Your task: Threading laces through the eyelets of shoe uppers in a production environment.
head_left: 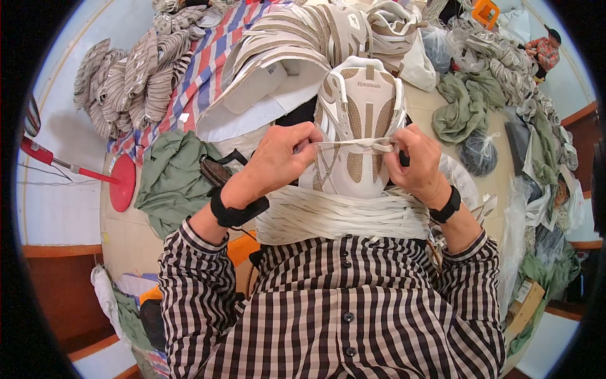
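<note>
A white and beige sneaker upper (363, 95) lies in front of me, its tongue at the far end and its toe close to my lap. Across it runs a pale flat shoelace (353, 144), stretched sideways with a loop or knot near its right part. The left end is pinched in my left hand (282, 158), thumb against fingers. My right hand (420, 161) closes on the lace at the upper's right edge; something dark shows by its thumb. A thick bundle of pale laces (341, 216) rests across my lap, just below the toe.
Beyond the sneaker, a row of nested uppers (284, 44) curves to the left. More uppers (139, 82) are heaped on a striped sheet (208, 63). Green cloth (173, 177) lies at left, near a red round-based stand (122, 183). Another person (544, 54) is at far right.
</note>
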Demonstrator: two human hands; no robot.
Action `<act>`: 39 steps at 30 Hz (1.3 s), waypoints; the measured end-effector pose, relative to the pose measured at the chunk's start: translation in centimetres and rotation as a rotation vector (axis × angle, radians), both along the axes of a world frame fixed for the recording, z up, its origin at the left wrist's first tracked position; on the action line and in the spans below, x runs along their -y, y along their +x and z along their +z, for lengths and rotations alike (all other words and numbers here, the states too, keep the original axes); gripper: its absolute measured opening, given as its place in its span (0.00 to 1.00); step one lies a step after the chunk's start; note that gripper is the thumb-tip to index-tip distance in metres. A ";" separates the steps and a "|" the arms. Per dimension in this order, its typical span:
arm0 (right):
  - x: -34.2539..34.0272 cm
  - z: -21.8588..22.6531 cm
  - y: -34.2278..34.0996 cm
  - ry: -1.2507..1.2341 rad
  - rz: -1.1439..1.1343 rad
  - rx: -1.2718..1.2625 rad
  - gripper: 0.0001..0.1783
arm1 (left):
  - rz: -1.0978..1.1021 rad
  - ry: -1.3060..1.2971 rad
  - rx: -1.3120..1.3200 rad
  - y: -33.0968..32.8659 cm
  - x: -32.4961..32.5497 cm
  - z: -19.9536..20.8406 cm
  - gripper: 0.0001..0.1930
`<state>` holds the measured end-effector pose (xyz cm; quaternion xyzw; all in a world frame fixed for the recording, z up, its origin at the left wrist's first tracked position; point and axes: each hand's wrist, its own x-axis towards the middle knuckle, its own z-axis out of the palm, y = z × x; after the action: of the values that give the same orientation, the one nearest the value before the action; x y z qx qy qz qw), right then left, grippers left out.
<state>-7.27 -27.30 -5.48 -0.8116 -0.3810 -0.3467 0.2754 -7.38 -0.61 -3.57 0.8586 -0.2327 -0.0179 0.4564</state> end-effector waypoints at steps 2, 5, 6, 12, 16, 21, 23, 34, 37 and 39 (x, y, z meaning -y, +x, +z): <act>0.1 -0.2 -0.6 0.014 -0.023 -0.119 0.21 | -0.009 -0.005 -0.016 0.4 -0.3 0.6 0.03; 0.2 -0.4 -0.8 0.029 0.039 -0.357 0.25 | -0.027 0.074 0.042 1.2 -0.5 1.9 0.02; 0.2 -0.2 -0.8 0.066 0.052 -0.454 0.26 | -0.043 0.071 0.052 1.4 -0.5 2.5 0.02; 0.8 -0.3 -0.3 0.082 0.079 -0.608 0.26 | -0.110 0.205 0.079 2.7 -3.3 5.0 0.03; 1.0 0.2 -0.1 -0.007 0.056 -0.630 0.25 | -0.089 0.294 0.103 2.4 -6.4 6.9 0.03; 0.4 1.7 -0.1 -0.085 -0.012 -0.701 0.18 | -0.154 0.236 -0.221 1.7 -6.9 9.2 0.06; 0.1 1.7 -0.1 -0.083 -0.031 -0.705 0.16 | -0.202 0.111 -0.479 1.8 -6.3 10.0 0.07; -0.8 2.0 -2.4 -0.212 -0.073 -0.414 0.07 | -0.224 0.186 -0.197 5.2 -5.4 9.4 0.07; -0.8 2.3 -4.4 -0.037 0.064 -0.741 0.08 | -0.136 0.178 -0.341 5.5 -5.7 7.8 0.06; -0.5 2.9 -5.5 -0.054 0.008 -0.779 0.09 | -0.120 0.136 -0.281 5.3 -5.6 7.1 0.05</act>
<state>-12.74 -26.85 -2.57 -0.8879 -0.2604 -0.0014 0.3792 -2.11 5.00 3.49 0.8611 -0.2156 -0.1809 0.4233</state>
